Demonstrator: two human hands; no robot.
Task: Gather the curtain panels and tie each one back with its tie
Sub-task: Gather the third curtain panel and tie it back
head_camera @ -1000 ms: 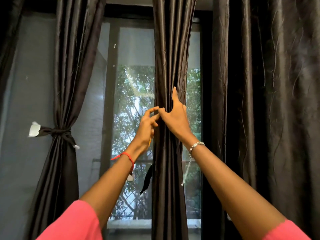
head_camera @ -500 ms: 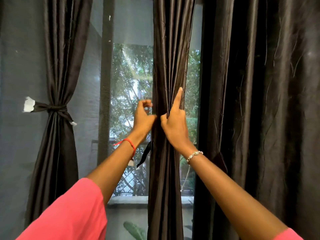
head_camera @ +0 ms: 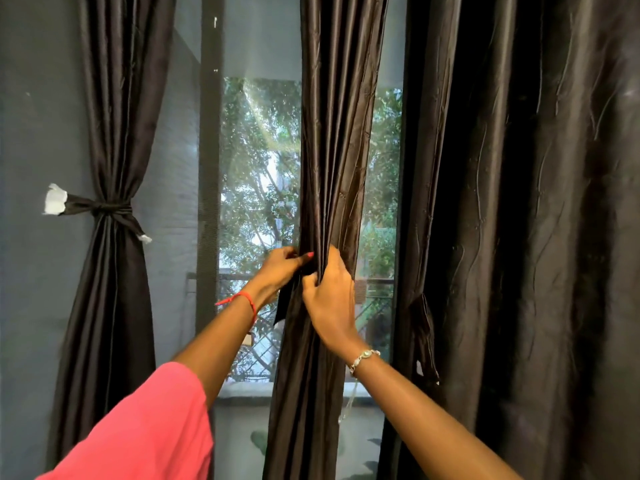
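A dark brown middle curtain panel (head_camera: 337,133) hangs gathered in front of the window. My right hand (head_camera: 330,296) grips its folds at waist height, fingers curled into the fabric. My left hand (head_camera: 282,270) holds the panel's left edge, where a dark strip of tie (head_camera: 284,308) hangs down below it. The left curtain panel (head_camera: 110,323) is bound by its knotted tie (head_camera: 104,206) with white ends. At the right, a wide panel (head_camera: 536,237) hangs loose, and its tie (head_camera: 424,336) dangles at its left edge.
A window (head_camera: 263,202) with a dark vertical frame bar (head_camera: 207,168) lies behind the panels, with trees outside. A sill (head_camera: 242,389) runs below. My pink sleeve (head_camera: 145,434) fills the lower left.
Both hands have moved down the middle panel. My right hand's straight fingers have curled into the folds. My left hand has closed on the panel's left edge. The view has tilted slightly.
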